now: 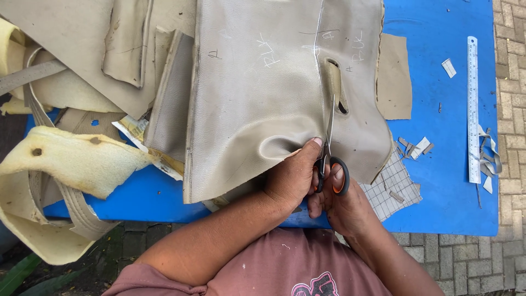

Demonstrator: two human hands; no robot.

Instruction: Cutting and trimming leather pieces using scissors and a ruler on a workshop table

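1. The right hand point(342, 205) has its grip closed through the black-and-orange handles of a pair of scissors point(330, 156); the blades point away from the person, along a stitched seam.
2. The left hand point(293, 175) has its grip pinched shut on the near edge of a beige vinyl cover point(257, 93), thumb on top, just beside the scissors; the material bunches into a fold under the fingers.
3. The vinyl cover lies flat on the middle of a blue table point(444, 197), its near edge overhanging towards the person; a slit opening shows beside the seam ahead of the blades, and chalk marks are scattered on its surface.
4. A checked grey sheet point(392, 183) pokes out from under the cover on the right; small offcuts point(416, 147) lie near it.
5. A metal ruler point(473, 109) lies along the right side of the table, well apart from the hands.
6. Yellow foam padding point(76, 159) and more beige panels point(82, 44) are piled on the left.
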